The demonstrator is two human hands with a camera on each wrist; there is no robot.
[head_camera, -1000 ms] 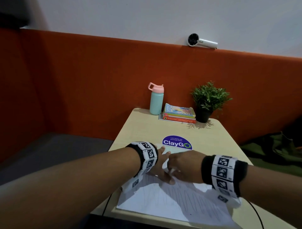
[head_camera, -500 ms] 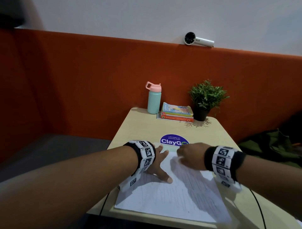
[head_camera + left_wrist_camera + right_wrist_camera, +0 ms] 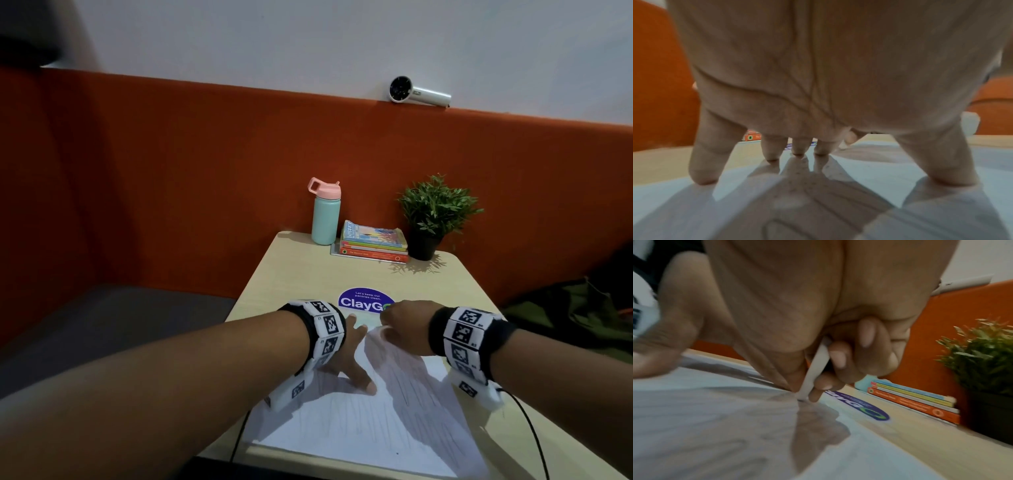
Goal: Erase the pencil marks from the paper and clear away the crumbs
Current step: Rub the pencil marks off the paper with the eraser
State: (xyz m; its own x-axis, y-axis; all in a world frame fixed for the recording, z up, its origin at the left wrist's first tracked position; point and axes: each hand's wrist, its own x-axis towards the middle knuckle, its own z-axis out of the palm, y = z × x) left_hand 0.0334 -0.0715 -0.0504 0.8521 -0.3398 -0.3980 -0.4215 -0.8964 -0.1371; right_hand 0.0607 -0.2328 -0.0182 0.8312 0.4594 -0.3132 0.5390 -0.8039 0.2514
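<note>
A white sheet of paper [image 3: 359, 421] with faint pencil strokes lies at the near end of the table [image 3: 308, 274]. My left hand [image 3: 346, 359] presses on it with fingers spread and straight; the left wrist view shows the fingertips [image 3: 772, 155] on the paper [image 3: 869, 170], with small specks [image 3: 803, 180] beneath them. My right hand [image 3: 404, 325] is at the sheet's far edge, gripping a white eraser [image 3: 813, 369] whose tip touches the paper [image 3: 715, 426]. The head view hides the eraser behind the hand.
A round purple ClayGo sticker [image 3: 363, 300] sits just beyond the hands. At the table's far end stand a mint bottle [image 3: 325, 216], a stack of books [image 3: 373, 243] and a potted plant [image 3: 435, 212]. A black cable [image 3: 527, 428] trails from my right wrist.
My right hand has slid with the eraser from the middle of the sheet, beside the left thumb, away to the far edge. The left hand has stayed pressed in place.
</note>
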